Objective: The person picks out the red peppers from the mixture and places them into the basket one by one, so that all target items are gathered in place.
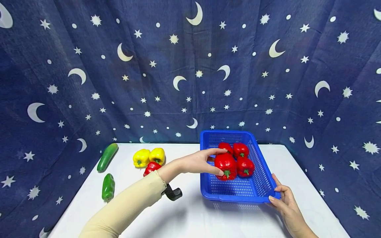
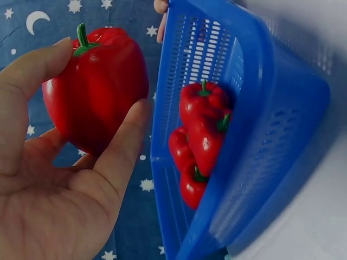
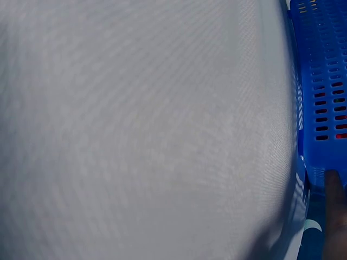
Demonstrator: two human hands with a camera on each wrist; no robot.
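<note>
My left hand [image 1: 194, 162] holds a red bell pepper [image 1: 225, 163] over the blue basket [image 1: 230, 198], thumb by its green stem. The left wrist view shows the fingers curved round the pepper [image 2: 100, 100], which is apart from the basket wall. Inside the basket lie several more red bell peppers [image 1: 245, 166], grouped together. My right hand [image 1: 287, 205] grips the basket's near right corner, its thumb on the rim. In the right wrist view only a finger [image 3: 335, 197] shows against the perforated basket wall [image 3: 320, 154].
Left of the basket, two yellow bell peppers [image 1: 141, 158] sit on the white table [image 1: 190, 218] behind a red bell pepper [image 1: 151, 168], partly hidden by the left forearm. A cucumber [image 1: 107, 157] and a green pepper [image 1: 108, 186] lie farther left. A starry blue curtain [image 1: 166, 82] surrounds the table.
</note>
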